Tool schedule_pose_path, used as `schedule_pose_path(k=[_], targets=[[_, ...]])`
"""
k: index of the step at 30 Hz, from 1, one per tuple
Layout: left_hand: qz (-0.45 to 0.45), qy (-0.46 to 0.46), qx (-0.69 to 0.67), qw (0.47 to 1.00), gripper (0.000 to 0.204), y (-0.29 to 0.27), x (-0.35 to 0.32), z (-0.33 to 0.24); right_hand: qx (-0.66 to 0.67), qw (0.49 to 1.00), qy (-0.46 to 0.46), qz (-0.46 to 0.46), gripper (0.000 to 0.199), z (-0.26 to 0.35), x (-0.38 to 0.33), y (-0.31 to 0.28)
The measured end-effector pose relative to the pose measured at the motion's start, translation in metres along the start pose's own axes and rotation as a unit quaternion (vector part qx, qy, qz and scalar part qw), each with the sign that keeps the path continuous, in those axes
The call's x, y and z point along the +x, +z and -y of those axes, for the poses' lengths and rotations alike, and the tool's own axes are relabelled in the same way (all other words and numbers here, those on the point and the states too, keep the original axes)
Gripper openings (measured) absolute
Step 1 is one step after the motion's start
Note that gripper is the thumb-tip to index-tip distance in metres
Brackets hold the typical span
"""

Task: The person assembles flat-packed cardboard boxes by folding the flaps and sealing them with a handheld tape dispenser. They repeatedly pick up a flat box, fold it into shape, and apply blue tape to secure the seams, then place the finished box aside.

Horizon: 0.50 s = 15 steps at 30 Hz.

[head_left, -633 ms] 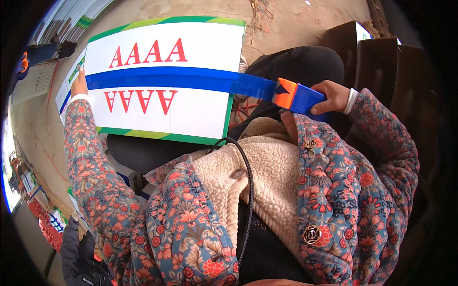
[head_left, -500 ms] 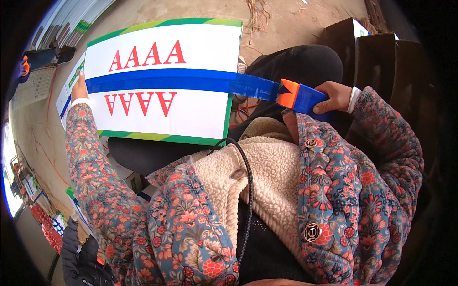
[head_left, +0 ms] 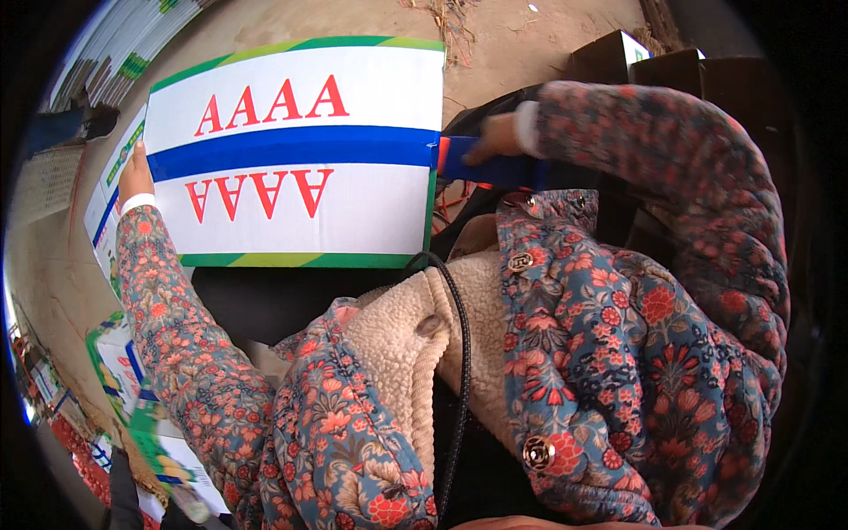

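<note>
A white cardboard box (head_left: 291,237) with green edges and red lettering lies across my lap. A strip of blue packing tape (head_left: 296,148) runs along the middle of its top, from end to end. My left hand (head_left: 136,179) grips the box's left end, its fingers partly hidden behind the edge. My right hand (head_left: 495,140), somewhat blurred, is closed around a blue tape dispenser (head_left: 459,161) with an orange front. That dispenser is right against the box's right end, at the end of the tape strip.
Brown cardboard pieces (head_left: 599,62) stand at the far right. Stacked flat cartons (head_left: 132,55) are at the far left, near a dark-clothed leg (head_left: 62,130). More printed cartons (head_left: 115,353) lie at lower left. A black cord (head_left: 465,353) hangs before my jacket.
My right hand has moved left with the tape dispenser, up to the box's right end. The tape stretch between box and dispenser no longer shows. My left hand still holds the left end.
</note>
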State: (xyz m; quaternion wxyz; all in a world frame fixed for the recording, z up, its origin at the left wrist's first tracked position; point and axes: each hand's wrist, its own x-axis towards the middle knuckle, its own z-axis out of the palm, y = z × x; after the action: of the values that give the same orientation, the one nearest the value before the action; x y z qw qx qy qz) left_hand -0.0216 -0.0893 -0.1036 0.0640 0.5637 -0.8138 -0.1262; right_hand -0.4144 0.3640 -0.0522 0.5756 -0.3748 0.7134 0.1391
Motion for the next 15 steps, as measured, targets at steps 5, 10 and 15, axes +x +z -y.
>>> schedule_pose_path(k=[5, 10, 15], targets=[[-0.067, 0.076, 0.023, 0.995, 0.067, -0.004, -0.007, -0.007, 0.034, 0.994, 0.023, -0.100, 0.051, 0.037, 0.077, 0.030], [-0.141, 0.308, 0.166, 0.926, 0.062, -0.011, -0.104, -0.147, 0.130, 0.984, 0.033, -0.114, 0.048, 0.027, 0.128, 0.048], [0.086, 0.636, -0.068, 0.764, 0.067, 0.040, -0.258, -0.291, 0.299, 0.948, 0.012, -0.104, 0.046, -0.004, 0.156, 0.057]])
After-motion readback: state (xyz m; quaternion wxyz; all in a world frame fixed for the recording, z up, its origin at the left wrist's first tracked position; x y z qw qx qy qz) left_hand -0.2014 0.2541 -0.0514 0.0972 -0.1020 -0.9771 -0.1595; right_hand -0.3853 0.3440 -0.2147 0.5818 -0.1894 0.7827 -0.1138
